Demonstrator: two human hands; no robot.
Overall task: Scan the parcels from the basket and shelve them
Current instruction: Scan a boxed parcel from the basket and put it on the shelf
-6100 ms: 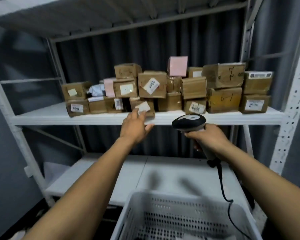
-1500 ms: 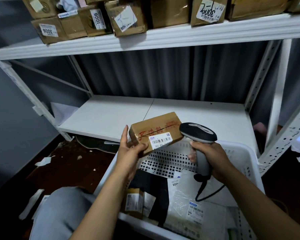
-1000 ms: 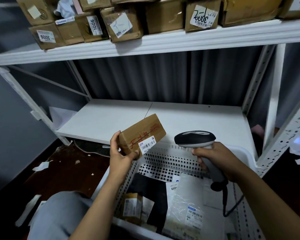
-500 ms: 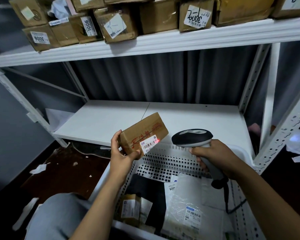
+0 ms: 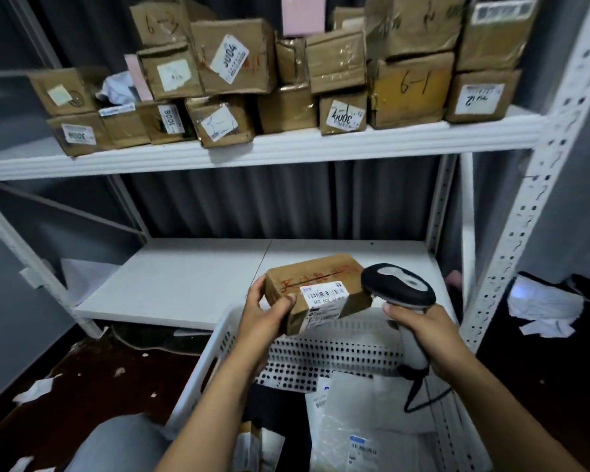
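Observation:
My left hand (image 5: 264,316) grips the left end of a small brown cardboard parcel (image 5: 324,279) with red writing and a white barcode label, held above the white perforated basket (image 5: 307,352). My right hand (image 5: 423,335) grips the handle of a black and grey barcode scanner (image 5: 397,284), whose head sits right beside the parcel's right end. Inside the basket lie a clear plastic mailer (image 5: 361,424), a black bag and a small labelled box (image 5: 252,447). The upper shelf (image 5: 286,148) carries several stacked cardboard parcels (image 5: 232,56).
The lower white shelf board (image 5: 184,281) lies bare behind the basket. A perforated white upright (image 5: 532,206) stands at the right. Paper scraps litter the dark floor (image 5: 82,379) at left, and crumpled paper (image 5: 542,304) lies at right. My knee shows at bottom left.
The view tilted up, showing more of the upper shelf. The parcel turned flatter and closer to the scanner head. The red scan light seen on the label half a second ago is gone.

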